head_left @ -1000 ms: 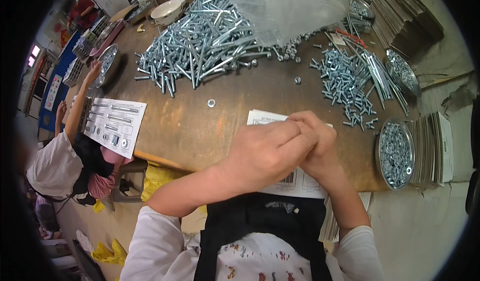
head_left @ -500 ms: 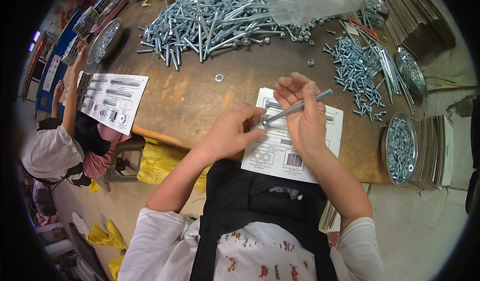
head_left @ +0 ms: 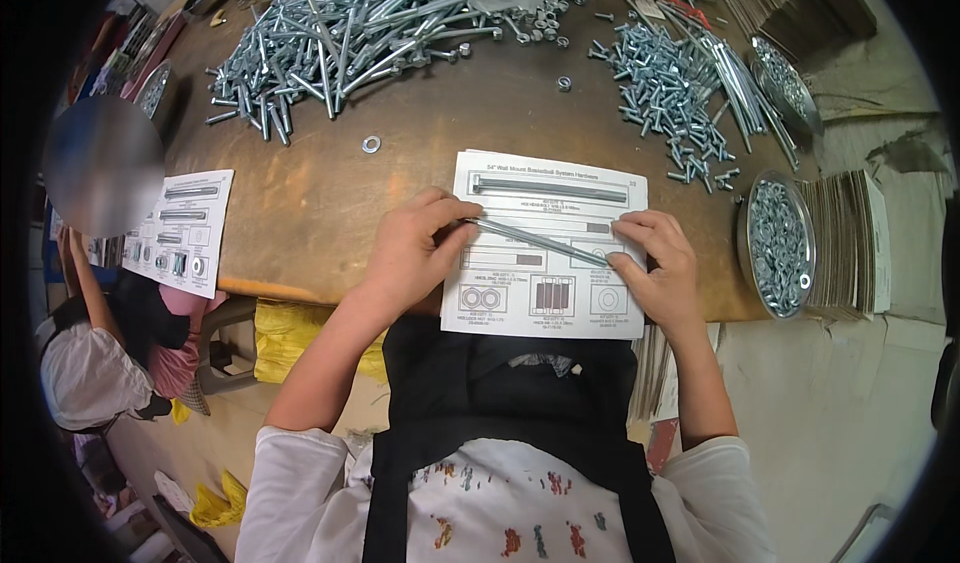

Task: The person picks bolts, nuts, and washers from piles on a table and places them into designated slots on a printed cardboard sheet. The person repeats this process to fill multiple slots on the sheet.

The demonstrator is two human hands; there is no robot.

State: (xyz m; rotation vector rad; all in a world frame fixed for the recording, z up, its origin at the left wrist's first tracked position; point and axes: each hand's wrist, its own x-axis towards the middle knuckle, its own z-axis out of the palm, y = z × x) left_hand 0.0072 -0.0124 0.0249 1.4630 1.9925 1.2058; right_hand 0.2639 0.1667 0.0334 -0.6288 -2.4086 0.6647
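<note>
- Now the left hand (head_left: 415,248) and the right hand (head_left: 655,268) each pinch one end of a long steel bolt (head_left: 540,242), held slantwise over the printed hardware sheet (head_left: 545,303).
- Best laid flat on its matching outline, fingertips light, clear of the bolt (head_left: 548,190) already placed above.

Long bolt (head_left: 540,241): shiny smooth metal. Sheet (head_left: 545,246): matt white paper. Table (head_left: 300,203): worn brown wood, dull sheen.

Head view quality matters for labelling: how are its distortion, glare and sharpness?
Head view: fisheye bends the table edge toward a black rim; warm glare on the bare wood; the long bolt and printed sheet are sharp; a smooth blurred patch sits at left.
</note>
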